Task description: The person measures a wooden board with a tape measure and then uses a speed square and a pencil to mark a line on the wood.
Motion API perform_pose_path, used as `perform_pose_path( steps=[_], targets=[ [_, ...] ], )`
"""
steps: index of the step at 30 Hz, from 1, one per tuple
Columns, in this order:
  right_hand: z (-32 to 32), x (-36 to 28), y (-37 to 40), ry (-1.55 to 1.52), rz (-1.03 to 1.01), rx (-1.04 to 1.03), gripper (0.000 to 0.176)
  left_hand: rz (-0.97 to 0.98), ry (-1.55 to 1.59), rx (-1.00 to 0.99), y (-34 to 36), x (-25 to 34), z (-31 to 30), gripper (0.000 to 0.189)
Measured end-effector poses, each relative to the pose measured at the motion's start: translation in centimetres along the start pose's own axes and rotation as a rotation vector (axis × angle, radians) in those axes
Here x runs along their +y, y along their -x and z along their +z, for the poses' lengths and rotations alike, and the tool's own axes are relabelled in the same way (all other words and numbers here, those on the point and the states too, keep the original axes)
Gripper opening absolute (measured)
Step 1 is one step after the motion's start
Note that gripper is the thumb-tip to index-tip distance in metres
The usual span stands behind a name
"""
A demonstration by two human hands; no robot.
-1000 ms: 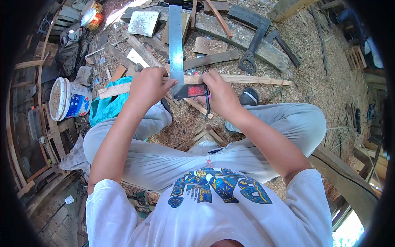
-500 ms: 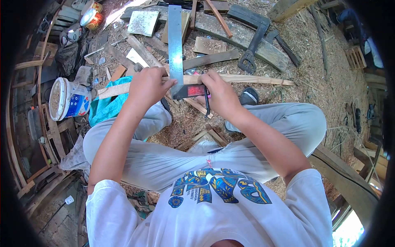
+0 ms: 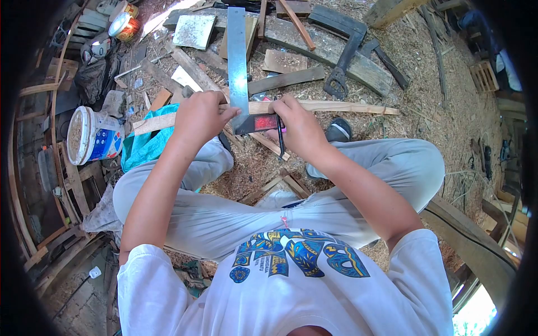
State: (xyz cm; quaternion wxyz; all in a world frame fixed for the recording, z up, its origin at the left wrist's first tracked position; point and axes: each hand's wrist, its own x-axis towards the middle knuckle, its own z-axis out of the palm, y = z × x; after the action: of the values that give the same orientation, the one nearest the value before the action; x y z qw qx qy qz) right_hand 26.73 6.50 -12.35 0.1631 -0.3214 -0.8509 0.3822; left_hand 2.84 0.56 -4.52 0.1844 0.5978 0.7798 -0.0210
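Observation:
A metal try square lies across a long pale wood strip (image 3: 353, 107), its shiny blade (image 3: 237, 61) pointing away from me and its dark stock with a red patch (image 3: 263, 122) along the strip's near edge. At the corner of the square, my left hand (image 3: 203, 116) is closed on the strip, its thumb by the blade. My right hand (image 3: 298, 124) is closed at the other end of the stock, with a thin black pen-like tool (image 3: 281, 137) hanging below its fingers. The fingertips' exact hold on the tool is hidden.
A handsaw (image 3: 342, 61) and a hammer (image 3: 386, 63) lie beyond the strip at the right, near a thick plank (image 3: 367, 75). At the left stand a white bucket (image 3: 84, 136) and a teal bag (image 3: 134, 147). Wood shavings cover the ground; a sandal (image 3: 338, 131) shows.
The try square's blade has shifted very slightly to the left, and the black tool's upper part has moved slightly left with my right fingers. My left hand is almost unmoved.

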Motion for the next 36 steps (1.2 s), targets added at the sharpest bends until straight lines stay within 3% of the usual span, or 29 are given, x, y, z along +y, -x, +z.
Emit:
perform_pose_path(
  steps=[36],
  targets=[
    [0.16, 0.35, 0.01, 0.016, -0.002, -0.021, 0.051, -0.024, -0.023, -0.013, 0.11, 0.28, -0.12, 0.049]
  ],
)
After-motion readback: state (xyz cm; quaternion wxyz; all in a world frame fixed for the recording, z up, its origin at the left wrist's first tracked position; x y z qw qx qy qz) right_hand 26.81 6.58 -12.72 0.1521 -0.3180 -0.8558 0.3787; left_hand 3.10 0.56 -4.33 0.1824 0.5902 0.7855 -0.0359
